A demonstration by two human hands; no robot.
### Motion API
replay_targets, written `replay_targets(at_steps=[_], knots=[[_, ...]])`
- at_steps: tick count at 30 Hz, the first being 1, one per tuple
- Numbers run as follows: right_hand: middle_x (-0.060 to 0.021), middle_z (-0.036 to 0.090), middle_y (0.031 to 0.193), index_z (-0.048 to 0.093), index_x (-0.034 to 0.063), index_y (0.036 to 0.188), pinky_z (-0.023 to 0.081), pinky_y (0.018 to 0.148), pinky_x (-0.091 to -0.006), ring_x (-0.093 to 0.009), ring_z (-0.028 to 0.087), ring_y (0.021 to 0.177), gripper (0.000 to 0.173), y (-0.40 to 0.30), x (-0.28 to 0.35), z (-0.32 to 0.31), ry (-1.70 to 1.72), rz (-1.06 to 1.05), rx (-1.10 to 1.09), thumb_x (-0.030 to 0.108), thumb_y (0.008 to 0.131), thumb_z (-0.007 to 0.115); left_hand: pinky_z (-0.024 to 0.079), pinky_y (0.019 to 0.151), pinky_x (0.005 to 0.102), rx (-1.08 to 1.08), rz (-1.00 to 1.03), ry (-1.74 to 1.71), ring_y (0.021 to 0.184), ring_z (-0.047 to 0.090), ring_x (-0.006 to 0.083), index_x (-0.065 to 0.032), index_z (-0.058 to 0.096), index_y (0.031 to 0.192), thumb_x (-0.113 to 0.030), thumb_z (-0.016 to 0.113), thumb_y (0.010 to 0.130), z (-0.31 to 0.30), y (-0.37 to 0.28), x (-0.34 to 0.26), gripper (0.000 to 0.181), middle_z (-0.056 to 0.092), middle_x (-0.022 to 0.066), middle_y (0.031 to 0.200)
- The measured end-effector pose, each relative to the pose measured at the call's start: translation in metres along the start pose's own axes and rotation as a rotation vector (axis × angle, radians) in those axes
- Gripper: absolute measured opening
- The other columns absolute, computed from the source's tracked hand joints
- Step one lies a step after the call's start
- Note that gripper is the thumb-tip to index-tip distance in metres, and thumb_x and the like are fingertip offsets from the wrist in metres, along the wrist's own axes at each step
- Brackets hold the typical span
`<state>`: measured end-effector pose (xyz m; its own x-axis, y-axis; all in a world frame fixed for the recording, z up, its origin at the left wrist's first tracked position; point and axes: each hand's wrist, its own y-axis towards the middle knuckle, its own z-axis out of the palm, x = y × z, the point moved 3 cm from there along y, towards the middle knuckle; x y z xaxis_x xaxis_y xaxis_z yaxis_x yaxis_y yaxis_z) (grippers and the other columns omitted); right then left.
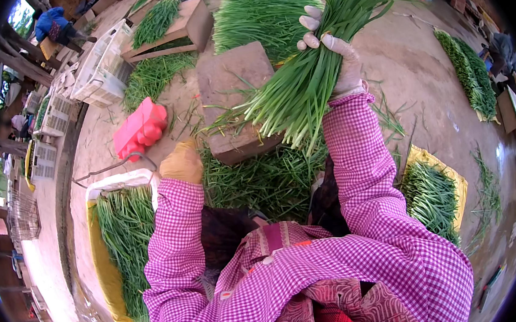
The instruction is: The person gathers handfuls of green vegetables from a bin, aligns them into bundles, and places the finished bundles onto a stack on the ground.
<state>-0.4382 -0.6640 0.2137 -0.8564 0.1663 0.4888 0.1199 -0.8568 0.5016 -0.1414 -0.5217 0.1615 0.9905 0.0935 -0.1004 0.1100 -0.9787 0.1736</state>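
Note:
My right hand (341, 55), in a pale glove, is closed around a thick bunch of green chives (297, 81). The white stem ends point down-left over a low wooden block (234, 78), and the leafy tops rise up-right. A few loose, yellowish blades trail from the stems onto the block. My left hand (182, 164), in a tan glove, is beside the block's left side, near the corner of a white-rimmed crate (121, 180) filled with chives (127, 241). The left fingers point away from me and are hidden, so their grip does not show.
Loose trimmings (259, 179) cover the floor between my feet. A red plastic object (141, 127) lies left of the block. Chives are spread in a large pile (268, 13) beyond it and on a yellow sheet (459, 189) at right. White crates (102, 68) and a person (55, 29) are upper left.

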Motion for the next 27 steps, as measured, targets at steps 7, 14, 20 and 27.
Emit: replay_targets(at_steps=[7, 14, 20, 27], knots=[[-0.0178, 0.060, 0.105, 0.046, -0.0053, 0.122, 0.049, 0.078, -0.0335, -0.016, 0.055, 0.073, 0.057, -0.005, -0.010, 0.009, -0.054, 0.085, 0.040, 0.009, 0.069, 0.062, 0.050, 0.066, 0.0336, -0.353, 0.301, -0.704, 0.074, 0.063, 0.0242, -0.0092, 0.060, 0.105, -0.022, 0.068, 0.077, -0.042, 0.022, -0.092, 0.031, 0.064, 0.0069, 0.085], [-0.0139, 0.060, 0.106, 0.045, -0.0039, 0.124, 0.049, 0.080, -0.0328, -0.015, 0.056, 0.078, 0.055, -0.003, -0.015, 0.005, -0.004, 0.048, 0.035, 0.009, 0.072, 0.060, 0.049, 0.067, 0.0329, -0.395, 0.460, -0.723, 0.074, 0.063, 0.0246, -0.0081, 0.064, 0.089, -0.012, 0.065, 0.079, -0.039, 0.025, -0.097, 0.011, 0.065, 0.0079, 0.081], [-0.0066, 0.059, 0.106, 0.043, -0.0018, 0.126, 0.048, 0.085, -0.0327, -0.012, 0.057, 0.080, 0.051, 0.004, 0.010, -0.029, 0.342, -0.039, -0.082, 0.009, 0.078, 0.057, 0.046, 0.065, 0.0264, -0.141, 0.130, -0.793, 0.069, 0.056, 0.0142, -0.0034, 0.064, 0.099, -0.013, 0.063, 0.085, 0.009, 0.009, 0.007, 0.017, 0.062, 0.0044, 0.079], [-0.0055, 0.059, 0.086, 0.045, 0.0020, 0.126, 0.050, 0.081, -0.0348, -0.021, 0.058, 0.083, 0.049, -0.002, 0.000, -0.019, 0.306, 0.104, -0.024, 0.012, 0.079, 0.059, 0.050, 0.068, 0.0303, -0.064, 0.400, -1.030, 0.071, 0.061, 0.0200, 0.0014, 0.054, 0.114, -0.021, 0.059, 0.088, 0.001, 0.008, -0.079, 0.034, 0.063, 0.0094, 0.078]])
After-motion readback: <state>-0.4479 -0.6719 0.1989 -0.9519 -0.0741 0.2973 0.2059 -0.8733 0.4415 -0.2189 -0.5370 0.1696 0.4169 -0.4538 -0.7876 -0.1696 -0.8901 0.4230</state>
